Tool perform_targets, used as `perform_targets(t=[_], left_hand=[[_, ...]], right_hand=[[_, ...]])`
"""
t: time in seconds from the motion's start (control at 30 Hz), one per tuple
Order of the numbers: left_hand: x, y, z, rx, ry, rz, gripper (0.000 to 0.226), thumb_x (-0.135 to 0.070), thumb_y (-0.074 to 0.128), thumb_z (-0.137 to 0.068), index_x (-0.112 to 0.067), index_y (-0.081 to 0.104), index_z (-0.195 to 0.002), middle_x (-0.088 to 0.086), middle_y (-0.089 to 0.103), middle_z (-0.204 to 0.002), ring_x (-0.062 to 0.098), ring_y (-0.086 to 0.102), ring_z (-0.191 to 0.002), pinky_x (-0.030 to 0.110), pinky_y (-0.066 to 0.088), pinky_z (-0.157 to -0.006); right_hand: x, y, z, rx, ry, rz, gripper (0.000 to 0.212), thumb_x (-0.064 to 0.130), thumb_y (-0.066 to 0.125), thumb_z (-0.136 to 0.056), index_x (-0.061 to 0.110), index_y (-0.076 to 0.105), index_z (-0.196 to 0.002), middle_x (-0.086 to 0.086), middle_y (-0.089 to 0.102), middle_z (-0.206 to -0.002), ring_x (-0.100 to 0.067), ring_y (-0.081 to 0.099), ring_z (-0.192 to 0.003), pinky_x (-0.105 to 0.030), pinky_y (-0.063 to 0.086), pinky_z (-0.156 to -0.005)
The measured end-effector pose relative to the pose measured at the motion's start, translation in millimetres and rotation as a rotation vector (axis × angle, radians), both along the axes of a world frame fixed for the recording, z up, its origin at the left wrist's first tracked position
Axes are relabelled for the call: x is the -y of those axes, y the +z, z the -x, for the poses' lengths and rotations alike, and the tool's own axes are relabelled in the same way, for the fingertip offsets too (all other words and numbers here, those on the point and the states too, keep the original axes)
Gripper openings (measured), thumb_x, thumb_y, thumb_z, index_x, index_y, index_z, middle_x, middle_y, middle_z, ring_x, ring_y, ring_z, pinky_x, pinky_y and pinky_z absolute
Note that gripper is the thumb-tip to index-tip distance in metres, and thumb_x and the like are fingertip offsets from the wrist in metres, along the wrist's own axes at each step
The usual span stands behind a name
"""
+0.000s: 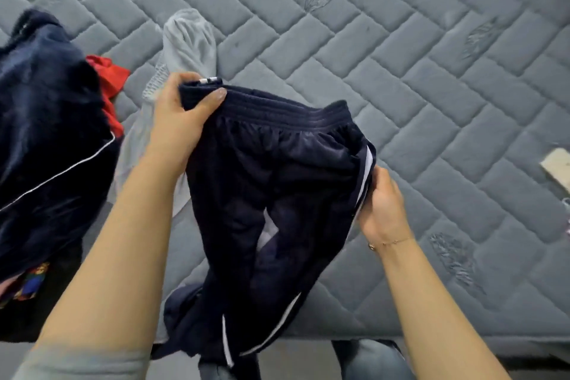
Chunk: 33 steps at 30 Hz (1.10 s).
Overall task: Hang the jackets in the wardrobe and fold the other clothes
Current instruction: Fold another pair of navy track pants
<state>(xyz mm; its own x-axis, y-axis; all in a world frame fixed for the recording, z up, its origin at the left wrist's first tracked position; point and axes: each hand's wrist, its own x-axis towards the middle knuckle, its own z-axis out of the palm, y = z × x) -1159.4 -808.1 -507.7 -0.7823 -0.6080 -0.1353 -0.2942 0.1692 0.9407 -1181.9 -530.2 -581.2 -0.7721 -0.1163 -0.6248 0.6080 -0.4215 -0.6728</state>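
A pair of navy track trousers (277, 182) with white side stripes hangs in front of me above the grey quilted mattress (401, 55). My left hand (179, 120) grips the left end of their elastic waistband, thumb over the top edge. My right hand (382, 203) pinches the right side seam by the white stripe, a little below the waistband. The legs trail down over the mattress's near edge. A navy jacket with thin white piping (52, 145) lies in a heap at the left.
A light grey garment (188, 43) lies on the mattress behind my left hand. Red cloth (108, 71) shows beside the navy jacket, and a colourful printed piece (30, 284) under it. A pale tag-like object (558, 163) sits at the right edge.
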Motion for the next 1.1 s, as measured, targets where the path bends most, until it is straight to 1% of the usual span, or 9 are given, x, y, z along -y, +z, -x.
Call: perform_targets(t=[0.27, 0.37, 0.4, 0.47, 0.6, 0.77, 0.9, 1.0, 1.1], left_hand=[[-155, -23, 254, -0.104, -0.279, 0.344, 0.023, -0.020, 0.064, -0.091, -0.018, 0.045, -0.103, -0.015, 0.049, -0.096, 0.003, 0.047, -0.091, 0.024, 0.039, -0.084], [-187, -64, 319, 0.168, -0.353, 0.574, 0.060, -0.033, 0.070, -0.087, -0.020, 0.038, -0.136, 0.002, 0.039, -0.138, 0.019, 0.041, -0.127, 0.039, 0.034, -0.102], [-197, -81, 327, 0.316, -0.370, 0.618, 0.076, -0.036, 0.072, -0.084, -0.023, 0.029, -0.145, 0.004, 0.029, -0.148, 0.023, 0.034, -0.135, 0.045, 0.031, -0.105], [-216, -117, 317, 0.512, -0.426, 0.613, 0.090, -0.037, 0.075, -0.081, -0.026, 0.019, -0.151, 0.005, 0.022, -0.154, 0.027, 0.030, -0.140, 0.049, 0.028, -0.108], [-248, -171, 226, 0.679, -0.404, 0.459, 0.087, -0.039, 0.075, -0.080, -0.023, 0.026, -0.149, 0.008, 0.029, -0.151, 0.031, 0.032, -0.136, 0.050, 0.034, -0.104], [-274, -183, 103, 0.629, -0.132, 0.529, 0.080, -0.028, 0.084, -0.070, -0.014, 0.042, -0.136, 0.012, 0.043, -0.126, 0.035, 0.043, -0.113, 0.051, 0.042, -0.085], [-277, -193, 35, 0.857, -0.046, 0.380, 0.065, -0.028, 0.083, -0.073, -0.010, 0.049, -0.126, 0.012, 0.045, -0.122, 0.034, 0.045, -0.112, 0.047, 0.041, -0.084], [-262, -202, 14, 0.906, -0.081, 0.354, 0.041, -0.024, 0.072, -0.084, -0.011, 0.053, -0.117, 0.009, 0.043, -0.121, 0.029, 0.042, -0.111, 0.043, 0.040, -0.087], [-239, -206, 9, 0.762, -0.121, 0.243, 0.018, -0.010, 0.061, -0.087, -0.014, 0.056, -0.103, 0.000, 0.049, -0.108, 0.021, 0.047, -0.104, 0.029, 0.039, -0.085]], right_hand=[[-137, -11, 173, 0.055, -0.175, 0.018, 0.025, 0.011, 0.040, -0.100, 0.012, 0.063, -0.094, -0.004, 0.072, -0.085, -0.015, 0.067, -0.080, -0.026, 0.058, -0.071], [-168, -35, 231, 0.047, -0.079, -0.213, 0.016, 0.017, 0.041, -0.103, 0.019, 0.056, -0.097, -0.001, 0.064, -0.085, -0.014, 0.059, -0.078, -0.022, 0.053, -0.067], [-177, -47, 242, 0.069, -0.009, -0.309, 0.016, 0.022, 0.041, -0.103, 0.018, 0.056, -0.106, -0.004, 0.065, -0.098, -0.017, 0.061, -0.088, -0.024, 0.054, -0.078], [-193, -71, 248, 0.155, 0.124, -0.478, 0.031, 0.028, 0.042, -0.103, 0.009, 0.053, -0.124, -0.016, 0.056, -0.132, -0.030, 0.054, -0.119, -0.041, 0.042, -0.106], [-200, -110, 211, 0.181, 0.181, -0.596, 0.014, 0.013, 0.055, -0.095, 0.017, 0.057, -0.108, 0.005, 0.063, -0.101, -0.008, 0.055, -0.088, -0.023, 0.045, -0.075], [-175, -134, 143, 0.188, 0.162, -0.611, 0.036, 0.012, 0.066, -0.089, 0.020, 0.048, -0.120, 0.000, 0.059, -0.109, -0.010, 0.057, -0.093, -0.011, 0.044, -0.075], [-141, -122, 119, -0.150, 0.104, -0.999, 0.044, -0.001, 0.068, -0.079, 0.008, 0.052, -0.120, 0.002, 0.044, -0.108, -0.016, 0.047, -0.100, -0.014, 0.035, -0.086], [-111, -112, 131, -0.427, 0.410, -0.937, 0.021, 0.003, 0.062, -0.086, 0.013, 0.062, -0.105, 0.012, 0.050, -0.098, -0.015, 0.051, -0.099, -0.026, 0.043, -0.088], [-71, -114, 156, -0.450, 0.692, -0.876, 0.016, 0.024, 0.062, -0.091, 0.016, 0.063, -0.105, 0.007, 0.057, -0.097, -0.017, 0.057, -0.094, -0.028, 0.045, -0.084]])
